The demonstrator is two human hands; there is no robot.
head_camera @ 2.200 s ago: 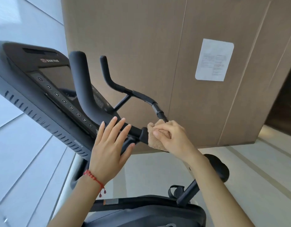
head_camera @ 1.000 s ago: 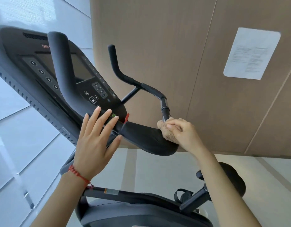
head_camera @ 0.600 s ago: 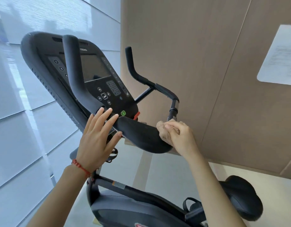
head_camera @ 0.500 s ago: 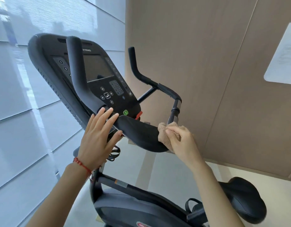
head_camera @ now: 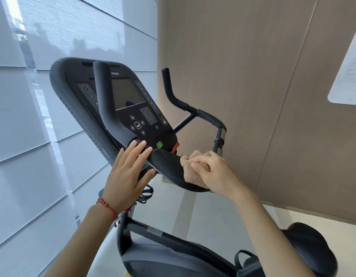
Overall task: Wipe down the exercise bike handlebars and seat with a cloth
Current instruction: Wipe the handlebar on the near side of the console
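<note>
The black exercise bike's handlebars (head_camera: 195,111) rise around its console (head_camera: 133,108). A wide black padded rest (head_camera: 169,166) sits at the handlebars' centre. My right hand (head_camera: 211,172) presses a tan cloth (head_camera: 193,172) onto the right end of that pad. My left hand (head_camera: 127,174), with a red string bracelet at the wrist, lies flat with fingers spread on the pad's left end, just below the console, holding nothing. The black seat (head_camera: 311,250) shows at the lower right, untouched.
A wood-panelled wall (head_camera: 243,76) with a white paper notice (head_camera: 347,70) stands close behind the bike on the right. A window with pale blinds (head_camera: 43,136) fills the left. The bike's frame and housing (head_camera: 163,254) lie below my arms.
My view has swung left, so the console now faces me more squarely. My right hand and the cloth slid from the right grip bar down onto the padded rest. My left hand stayed put.
</note>
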